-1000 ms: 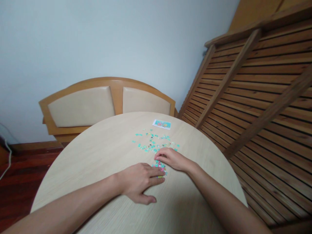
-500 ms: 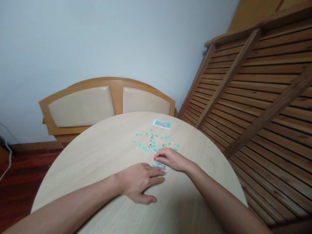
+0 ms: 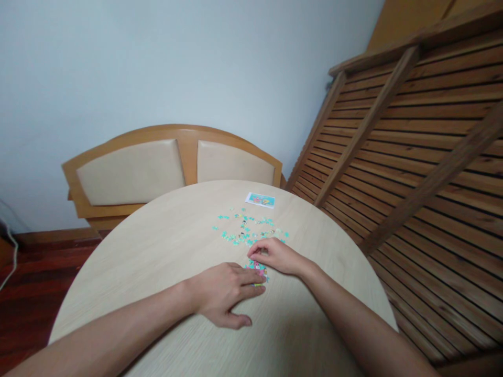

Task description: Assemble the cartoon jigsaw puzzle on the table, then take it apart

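Observation:
A partly assembled jigsaw puzzle (image 3: 256, 266), pink and teal with some yellow, lies on the round table. My left hand (image 3: 226, 290) rests flat over its lower part, fingers stretched out and thumb apart, hiding some of it. At the puzzle's upper edge, the thumb and fingers of my right hand (image 3: 273, 255) are pinched together on a small teal jigsaw piece, which the fingertips mostly cover. Loose jigsaw pieces (image 3: 244, 229), mostly teal, lie scattered just beyond both hands.
A small picture card (image 3: 260, 200) in teal, pink and yellow lies at the far side of the pale wooden table (image 3: 157, 246). Behind the table stands a padded headboard (image 3: 133, 170). A slatted wooden frame (image 3: 393, 157) leans along the right.
Both hands keep nearly the same place. The fingers of my right hand have shifted very slightly at the puzzle's upper edge, and a little more of the pink part shows.

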Available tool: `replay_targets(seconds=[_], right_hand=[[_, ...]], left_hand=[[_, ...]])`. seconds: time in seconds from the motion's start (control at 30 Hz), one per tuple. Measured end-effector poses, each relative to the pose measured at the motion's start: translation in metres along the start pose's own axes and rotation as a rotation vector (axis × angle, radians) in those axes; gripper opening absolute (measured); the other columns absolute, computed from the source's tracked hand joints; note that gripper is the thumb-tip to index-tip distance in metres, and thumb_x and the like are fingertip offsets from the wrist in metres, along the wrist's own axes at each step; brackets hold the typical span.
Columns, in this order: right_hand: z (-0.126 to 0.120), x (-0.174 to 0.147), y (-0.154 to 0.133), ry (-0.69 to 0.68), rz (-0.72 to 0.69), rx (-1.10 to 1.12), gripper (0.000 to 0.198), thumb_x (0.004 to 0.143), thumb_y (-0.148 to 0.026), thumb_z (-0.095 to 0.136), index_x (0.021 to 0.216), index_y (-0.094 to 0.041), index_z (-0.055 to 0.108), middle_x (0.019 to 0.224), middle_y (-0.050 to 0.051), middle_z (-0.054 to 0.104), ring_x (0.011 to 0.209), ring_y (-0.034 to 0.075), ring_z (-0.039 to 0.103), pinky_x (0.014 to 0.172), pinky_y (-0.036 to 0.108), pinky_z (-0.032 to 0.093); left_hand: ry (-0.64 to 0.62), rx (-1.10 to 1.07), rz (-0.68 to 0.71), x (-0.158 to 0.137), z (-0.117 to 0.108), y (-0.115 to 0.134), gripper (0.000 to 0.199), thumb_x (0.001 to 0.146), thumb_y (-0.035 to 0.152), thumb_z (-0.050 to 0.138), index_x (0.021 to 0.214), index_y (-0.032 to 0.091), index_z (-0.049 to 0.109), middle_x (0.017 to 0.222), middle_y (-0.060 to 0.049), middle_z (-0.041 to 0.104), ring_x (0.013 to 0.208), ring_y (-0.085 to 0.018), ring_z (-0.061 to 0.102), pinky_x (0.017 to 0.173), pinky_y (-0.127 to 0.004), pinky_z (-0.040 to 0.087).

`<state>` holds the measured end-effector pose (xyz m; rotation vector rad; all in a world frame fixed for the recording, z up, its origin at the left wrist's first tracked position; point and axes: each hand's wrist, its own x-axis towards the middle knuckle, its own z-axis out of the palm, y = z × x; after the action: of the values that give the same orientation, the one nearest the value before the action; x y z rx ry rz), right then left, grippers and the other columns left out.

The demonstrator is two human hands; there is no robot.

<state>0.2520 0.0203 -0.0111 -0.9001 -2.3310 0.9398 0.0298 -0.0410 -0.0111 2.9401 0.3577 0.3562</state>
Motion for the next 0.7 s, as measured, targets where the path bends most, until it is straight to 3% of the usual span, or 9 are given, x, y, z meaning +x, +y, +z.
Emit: replay_targets(seconds=[0.7], right_hand=[[0.001,0.0016,0.0041,0.053,0.007,-0.041,0.015,0.081,-0.025,0.074,0.094,-0.017,0.076,0.09,0.003,0.075,0.084,0.017,0.067,0.078,0.026,0.05]], left_hand=[[-0.008,0.014,0.0,0.0003,-0.0001,0.0002,0.066,0.086,0.053,0.06,0.139,0.013,0.052,0.144,-0.018,0.053,0.124,-0.034,0.058,0.102,-0.047,0.049]])
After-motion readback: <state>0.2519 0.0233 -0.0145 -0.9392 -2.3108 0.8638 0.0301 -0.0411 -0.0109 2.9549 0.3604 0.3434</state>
